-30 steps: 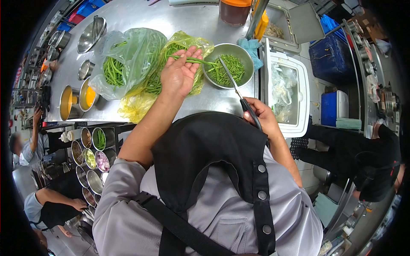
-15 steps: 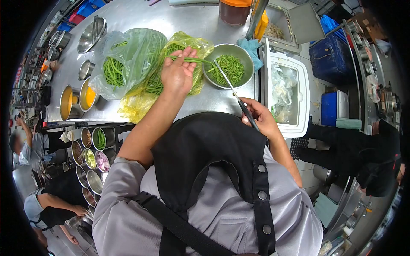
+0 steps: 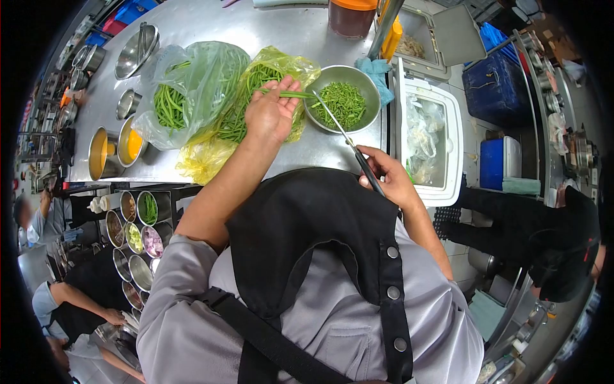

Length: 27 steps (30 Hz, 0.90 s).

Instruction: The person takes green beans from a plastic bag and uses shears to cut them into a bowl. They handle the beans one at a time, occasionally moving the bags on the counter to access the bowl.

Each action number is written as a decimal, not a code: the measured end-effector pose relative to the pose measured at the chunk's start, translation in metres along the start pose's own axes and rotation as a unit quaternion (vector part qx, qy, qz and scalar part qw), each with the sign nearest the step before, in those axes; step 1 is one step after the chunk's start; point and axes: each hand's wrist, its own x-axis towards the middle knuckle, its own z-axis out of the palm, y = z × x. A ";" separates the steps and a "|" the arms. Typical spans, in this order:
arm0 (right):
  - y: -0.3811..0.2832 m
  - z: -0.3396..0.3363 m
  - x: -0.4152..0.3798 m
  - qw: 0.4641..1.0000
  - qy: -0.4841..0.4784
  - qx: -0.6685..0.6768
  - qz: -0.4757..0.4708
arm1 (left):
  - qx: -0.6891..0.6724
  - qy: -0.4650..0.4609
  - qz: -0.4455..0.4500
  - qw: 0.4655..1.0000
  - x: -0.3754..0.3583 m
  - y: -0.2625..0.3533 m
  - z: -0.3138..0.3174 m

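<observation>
My left hand [image 3: 272,115], palm up, holds a few long green beans [image 3: 289,94] whose ends reach the left rim of a metal bowl [image 3: 372,120]. Short cut green pieces [image 3: 345,105] lie in that bowl. My right hand [image 3: 387,176] is closed on the black handle of a knife [image 3: 334,119], its blade pointing up and left over the bowl to the bean ends. Under and behind my left hand lies a yellow plastic bag [image 3: 299,63] of long beans. A clear bag [image 3: 220,61] with more beans stands to its left.
Metal bowls, two with yellow contents [image 3: 133,144], stand on the left of the steel table [image 3: 300,29]. An orange-lidded container [image 3: 352,18] and a blue cloth [image 3: 382,80] are at the back right. An open white cooler [image 3: 454,141] adjoins the table's right. Other people work on both sides.
The beans in my left hand are shorter, and that hand has shifted slightly right and down. The knife tip has moved a little left. People at both sides have shifted.
</observation>
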 end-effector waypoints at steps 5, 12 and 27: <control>0.014 -0.001 0.001 0.996 -0.017 0.084 0.008 | -0.013 0.002 0.001 1.000 -0.001 0.001 0.005; -0.005 -0.008 0.002 0.976 -0.053 0.208 0.027 | -0.027 -0.007 0.065 0.998 0.003 0.006 0.013; -0.010 -0.003 0.015 0.977 -0.030 0.213 -0.001 | 0.080 -0.104 0.106 0.986 -0.014 -0.011 0.022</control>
